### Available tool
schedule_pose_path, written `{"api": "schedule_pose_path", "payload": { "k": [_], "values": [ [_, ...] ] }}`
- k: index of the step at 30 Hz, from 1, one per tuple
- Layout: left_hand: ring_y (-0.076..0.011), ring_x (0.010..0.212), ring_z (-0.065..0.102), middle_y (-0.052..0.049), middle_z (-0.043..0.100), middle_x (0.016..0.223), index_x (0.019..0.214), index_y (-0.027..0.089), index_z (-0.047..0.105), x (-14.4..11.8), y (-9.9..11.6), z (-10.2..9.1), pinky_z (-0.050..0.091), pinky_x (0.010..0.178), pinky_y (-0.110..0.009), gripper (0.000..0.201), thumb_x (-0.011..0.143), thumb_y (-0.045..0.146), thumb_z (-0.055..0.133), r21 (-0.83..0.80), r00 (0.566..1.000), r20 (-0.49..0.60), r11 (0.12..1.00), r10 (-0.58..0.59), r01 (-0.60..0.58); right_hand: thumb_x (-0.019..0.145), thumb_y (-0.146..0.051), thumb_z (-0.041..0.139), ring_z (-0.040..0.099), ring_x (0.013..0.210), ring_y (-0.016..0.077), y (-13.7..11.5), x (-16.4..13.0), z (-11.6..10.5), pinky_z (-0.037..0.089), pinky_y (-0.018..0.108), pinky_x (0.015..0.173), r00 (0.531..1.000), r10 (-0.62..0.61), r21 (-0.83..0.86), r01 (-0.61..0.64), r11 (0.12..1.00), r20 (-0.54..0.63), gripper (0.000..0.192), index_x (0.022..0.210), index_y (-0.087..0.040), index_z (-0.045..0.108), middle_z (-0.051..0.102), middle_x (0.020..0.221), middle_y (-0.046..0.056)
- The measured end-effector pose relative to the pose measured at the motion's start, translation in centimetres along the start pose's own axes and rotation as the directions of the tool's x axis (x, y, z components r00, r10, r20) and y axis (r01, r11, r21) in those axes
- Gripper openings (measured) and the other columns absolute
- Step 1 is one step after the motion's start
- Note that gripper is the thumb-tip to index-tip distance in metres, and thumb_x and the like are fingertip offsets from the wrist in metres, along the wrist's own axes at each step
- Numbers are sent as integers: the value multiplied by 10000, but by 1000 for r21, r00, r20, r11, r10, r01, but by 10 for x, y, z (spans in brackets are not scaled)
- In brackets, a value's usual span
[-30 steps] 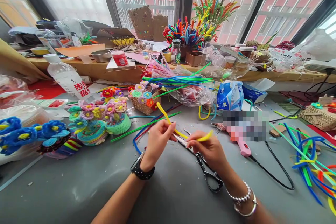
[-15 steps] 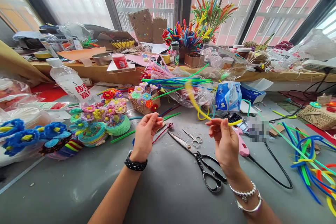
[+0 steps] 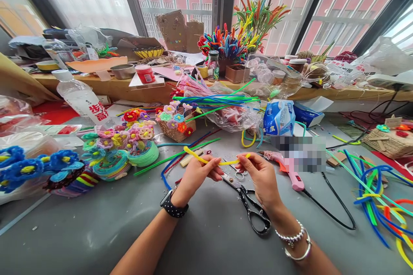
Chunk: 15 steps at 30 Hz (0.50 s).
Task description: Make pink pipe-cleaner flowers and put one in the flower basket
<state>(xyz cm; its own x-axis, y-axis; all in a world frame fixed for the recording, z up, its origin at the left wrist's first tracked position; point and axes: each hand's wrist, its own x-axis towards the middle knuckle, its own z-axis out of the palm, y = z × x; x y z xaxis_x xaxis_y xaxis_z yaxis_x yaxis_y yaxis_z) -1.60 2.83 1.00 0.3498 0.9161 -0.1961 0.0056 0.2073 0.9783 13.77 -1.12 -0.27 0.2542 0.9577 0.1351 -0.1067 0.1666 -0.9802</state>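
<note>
A yellow pipe cleaner stretches between my two hands above the grey table. My left hand pinches it with thumb and fingers, and its bent free end sticks out up and to the left. My right hand grips it near the other end, where a short tip shows past the fingers. Under and between the hands lie large black-handled scissors and small silver scissors, both partly covered. Just right of my right hand rests a pink glue gun with a black cord.
Pipe-cleaner flower pots and a water bottle stand on the left. A flower basket and a blue tissue pack lie behind the hands. Loose coloured pipe cleaners spread at the right. A cluttered ledge runs along the window.
My left hand has moved right and taken hold of the yellow pipe cleaner, which pointed upward from my right hand before. My right hand has shifted left and lower; the hands are closer together.
</note>
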Motion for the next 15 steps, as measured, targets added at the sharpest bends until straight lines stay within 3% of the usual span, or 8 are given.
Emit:
{"api": "schedule_pose_path", "payload": {
  "k": [3, 7, 12, 15],
  "values": [
    [-106, 470, 586, -27, 641, 576, 671, 121, 561, -2, 2, 1, 481, 491, -208, 250, 664, 366, 612, -56, 1000, -16, 998, 0, -1, 678, -324, 634, 572, 587, 122, -1, 0, 1, 467, 239, 561, 999, 43, 55, -42, 998, -17, 168, 734, -166, 641, 619, 630, 4],
    [-115, 588, 613, -43, 652, 672, 749, 116, 591, -5, 2, 4, 491, 583, -220, 240, 657, 334, 632, -80, 989, 151, 997, -4, 17, 681, -318, 629, 554, 547, 109, 1, -2, 6, 460, 233, 534, 993, 92, 59, -97, 994, 80, 160, 720, -165, 650, 605, 607, -6],
    [-97, 538, 591, -29, 639, 622, 680, 117, 568, -6, 0, 3, 473, 547, -210, 238, 642, 341, 642, -67, 985, 168, 996, -44, 56, 706, -331, 602, 541, 576, 102, 2, -5, 8, 445, 221, 554, 994, 83, 0, -83, 997, 66, 178, 755, -165, 644, 608, 659, -1],
    [-107, 531, 594, -33, 638, 611, 678, 115, 562, -7, -1, 3, 467, 530, -216, 255, 630, 351, 648, -26, 970, 231, 996, -77, 85, 716, -331, 589, 524, 567, 97, -1, -5, 7, 428, 207, 550, 992, 76, -69, -70, 995, 102, 173, 711, -163, 629, 591, 606, -12]
  ]
}}
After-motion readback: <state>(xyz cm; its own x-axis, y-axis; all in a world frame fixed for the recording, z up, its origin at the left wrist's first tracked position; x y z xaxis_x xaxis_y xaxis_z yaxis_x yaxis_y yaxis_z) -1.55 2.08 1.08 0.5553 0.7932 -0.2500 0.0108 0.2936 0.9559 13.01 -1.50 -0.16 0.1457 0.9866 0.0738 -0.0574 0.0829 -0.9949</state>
